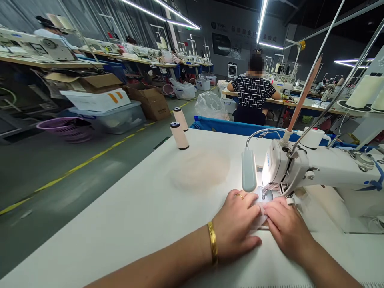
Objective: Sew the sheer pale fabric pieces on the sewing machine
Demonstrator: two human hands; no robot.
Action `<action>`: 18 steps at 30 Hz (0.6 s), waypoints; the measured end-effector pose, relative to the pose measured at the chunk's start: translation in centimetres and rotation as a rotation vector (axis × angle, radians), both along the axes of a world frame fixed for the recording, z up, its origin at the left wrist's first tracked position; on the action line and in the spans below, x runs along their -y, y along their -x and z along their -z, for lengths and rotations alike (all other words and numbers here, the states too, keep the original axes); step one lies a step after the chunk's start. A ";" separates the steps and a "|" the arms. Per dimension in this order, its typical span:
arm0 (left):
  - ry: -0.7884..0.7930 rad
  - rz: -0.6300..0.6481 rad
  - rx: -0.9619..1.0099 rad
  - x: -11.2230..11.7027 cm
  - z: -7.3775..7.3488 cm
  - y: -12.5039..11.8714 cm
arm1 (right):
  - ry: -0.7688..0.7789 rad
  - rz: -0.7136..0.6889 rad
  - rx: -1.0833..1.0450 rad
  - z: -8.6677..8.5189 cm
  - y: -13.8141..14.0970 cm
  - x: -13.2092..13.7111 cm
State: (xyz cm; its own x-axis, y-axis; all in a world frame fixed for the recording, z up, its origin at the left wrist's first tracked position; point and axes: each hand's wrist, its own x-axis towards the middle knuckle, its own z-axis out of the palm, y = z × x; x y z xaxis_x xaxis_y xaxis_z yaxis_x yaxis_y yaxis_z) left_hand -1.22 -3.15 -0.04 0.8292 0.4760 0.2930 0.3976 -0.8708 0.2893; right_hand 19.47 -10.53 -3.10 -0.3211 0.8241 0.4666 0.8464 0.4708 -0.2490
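1. Pressing thin pale fabric (262, 220): left hand (238, 222) palm-down, fingers spread, thumb apart, not clamped on anything visible.
2. Right hand (286, 228): fingers together on the fabric's right side; pinched or only pressed, can't tell.
3. Fabric sits between both hands on the white table (135, 232), just in front of the sewing machine's (333, 164) round metal plate (267, 195). Sheer material (333, 204) also right of the hands; same piece or not, unclear.
4. Main risk: fingertips close to the stitching parts; a slip or early start could catch one.
5. Fabric looks flimsy: uneven pull between hands could pucker or skew it.
6. Lamp (249, 170) hangs just above left fingers; quick lift could knock it.
7. Two thread cones (180, 137) stand well apart; a table jolt could tip them.
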 end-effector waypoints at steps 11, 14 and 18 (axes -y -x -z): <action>0.241 -0.041 0.184 -3.1 1.8 -2.7 | 0.138 0.214 -0.387 -0.7 0.2 -0.4; 0.262 -0.002 0.142 -3.4 1.7 -2.8 | 0.150 0.268 -0.439 -0.9 0.3 -0.6; 0.223 0.048 0.181 -3.8 1.9 -2.5 | 0.192 0.239 -0.429 -0.9 0.1 -0.6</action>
State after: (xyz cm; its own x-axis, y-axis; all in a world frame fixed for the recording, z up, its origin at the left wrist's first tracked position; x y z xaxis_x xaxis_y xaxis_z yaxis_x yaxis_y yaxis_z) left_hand 1.26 0.61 -1.90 0.7961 0.5070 0.3305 0.2823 -0.7941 0.5383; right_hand 19.39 -9.96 -2.19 0.0729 0.9346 0.3481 0.7276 0.1889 -0.6595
